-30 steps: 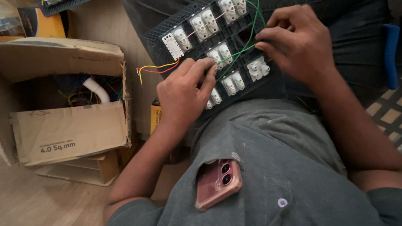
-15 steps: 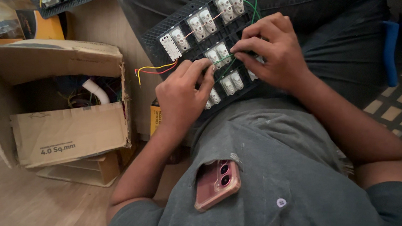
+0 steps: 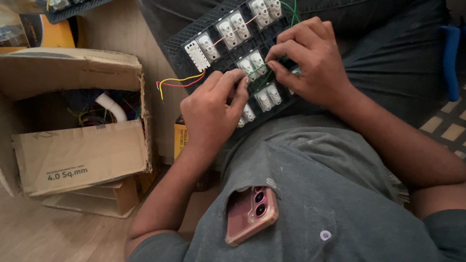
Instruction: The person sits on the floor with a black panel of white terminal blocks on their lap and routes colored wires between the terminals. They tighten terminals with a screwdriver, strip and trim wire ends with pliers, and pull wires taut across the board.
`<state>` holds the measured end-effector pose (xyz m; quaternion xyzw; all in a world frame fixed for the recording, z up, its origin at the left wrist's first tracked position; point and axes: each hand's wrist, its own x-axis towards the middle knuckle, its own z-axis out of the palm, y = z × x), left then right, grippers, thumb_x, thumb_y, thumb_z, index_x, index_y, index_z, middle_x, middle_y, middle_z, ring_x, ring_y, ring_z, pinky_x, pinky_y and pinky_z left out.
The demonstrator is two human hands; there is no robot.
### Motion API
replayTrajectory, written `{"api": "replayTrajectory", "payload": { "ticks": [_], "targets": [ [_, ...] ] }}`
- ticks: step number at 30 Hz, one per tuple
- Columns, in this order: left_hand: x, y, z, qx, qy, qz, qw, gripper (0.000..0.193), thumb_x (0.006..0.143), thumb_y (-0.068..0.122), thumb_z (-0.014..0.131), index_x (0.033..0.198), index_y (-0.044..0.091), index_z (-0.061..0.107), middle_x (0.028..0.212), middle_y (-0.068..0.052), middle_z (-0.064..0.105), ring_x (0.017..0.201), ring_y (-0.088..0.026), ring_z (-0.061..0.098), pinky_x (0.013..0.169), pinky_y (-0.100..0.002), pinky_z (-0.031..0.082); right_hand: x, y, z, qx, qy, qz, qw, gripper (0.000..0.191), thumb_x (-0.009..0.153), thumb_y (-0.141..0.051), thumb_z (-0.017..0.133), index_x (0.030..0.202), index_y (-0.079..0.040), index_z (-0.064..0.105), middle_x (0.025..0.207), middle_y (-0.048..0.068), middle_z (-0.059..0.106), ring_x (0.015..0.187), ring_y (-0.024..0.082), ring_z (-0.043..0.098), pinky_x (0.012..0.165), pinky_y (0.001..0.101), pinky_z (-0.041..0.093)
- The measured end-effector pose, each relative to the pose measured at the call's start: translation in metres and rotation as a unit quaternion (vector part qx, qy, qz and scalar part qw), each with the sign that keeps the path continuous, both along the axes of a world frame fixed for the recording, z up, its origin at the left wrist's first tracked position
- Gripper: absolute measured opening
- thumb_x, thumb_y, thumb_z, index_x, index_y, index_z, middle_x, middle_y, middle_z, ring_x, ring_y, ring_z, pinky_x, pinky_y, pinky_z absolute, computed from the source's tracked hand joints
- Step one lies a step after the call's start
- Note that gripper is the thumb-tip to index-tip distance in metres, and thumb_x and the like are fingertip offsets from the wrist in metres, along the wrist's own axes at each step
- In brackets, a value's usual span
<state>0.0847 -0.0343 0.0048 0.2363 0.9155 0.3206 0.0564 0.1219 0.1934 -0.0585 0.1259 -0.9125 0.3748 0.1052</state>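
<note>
Your left hand (image 3: 210,113) clamps the switch plate (image 3: 221,36) steady on your lap; at two o'clock, your right hand (image 3: 310,65) pinches a green wire (image 3: 290,9) against a white switch module (image 3: 253,65).

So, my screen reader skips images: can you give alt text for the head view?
Both hands, left hand and right hand, work thin wires on a dark switch panel resting in the person's lap. Blue-handled pliers lie to the right, an open cardboard box to the left.
</note>
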Motion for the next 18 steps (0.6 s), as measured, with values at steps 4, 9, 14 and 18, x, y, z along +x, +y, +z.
{"api": "replayTrajectory", "payload": {
  "ticks": [4, 9, 14, 18],
  "targets": [
    [-0.0003, 0.0006, 0.0002, -0.004, 0.005, -0.003, 1.0, 0.009, 0.095, 0.019, 0.075, 0.104, 0.016, 0.073, 0.081, -0.001, 0.064, 0.068, -0.02, 0.067, 0.058, -0.037, 0.049, 0.0004, 0.0, -0.0003, -0.002, -0.005, 0.002, 1.0, 0.015, 0.095, -0.017, 0.082, 0.106, -0.014, 0.073, 0.114, 0.002, 0.065, 0.113, 0.024, 0.057, 0.099, 0.0412, 0.04],
    [-0.0017, 0.001, 0.0007, -0.014, 0.003, -0.008, 1.0, 0.009, 0.096, 0.019, 0.074, 0.104, 0.016, 0.072, 0.08, -0.001, 0.063, 0.068, -0.02, 0.067, 0.058, -0.037, 0.049, 0.0002, -0.0006, -0.0017, -0.005, -0.006, 0.001, 1.0, 0.014, 0.095, -0.017, 0.082, 0.105, -0.014, 0.073, 0.113, 0.002, 0.065, 0.113, 0.024, 0.057, 0.099, 0.0412, 0.04],
    [-0.0033, 0.0011, 0.0011, -0.019, 0.0, -0.008, 1.0, 0.009, 0.096, 0.02, 0.073, 0.104, 0.017, 0.072, 0.08, -0.001, 0.063, 0.07, -0.021, 0.067, 0.058, -0.037, 0.05, -0.0002, 0.0, -0.0049, -0.003, -0.003, 0.002, 1.0, 0.015, 0.095, -0.017, 0.081, 0.106, -0.013, 0.072, 0.115, 0.004, 0.065, 0.113, 0.024, 0.057, 0.099, 0.0412, 0.04],
    [-0.0042, 0.0012, 0.0012, -0.022, 0.0, -0.01, 1.0, 0.009, 0.096, 0.021, 0.074, 0.104, 0.017, 0.072, 0.08, -0.001, 0.063, 0.07, -0.021, 0.067, 0.058, -0.038, 0.05, -0.0006, 0.0009, -0.0078, -0.004, -0.002, 0.005, 1.0, 0.015, 0.096, -0.017, 0.081, 0.107, -0.012, 0.072, 0.115, 0.004, 0.065, 0.113, 0.024, 0.056, 0.099, 0.0413, 0.039]
  ]
}}
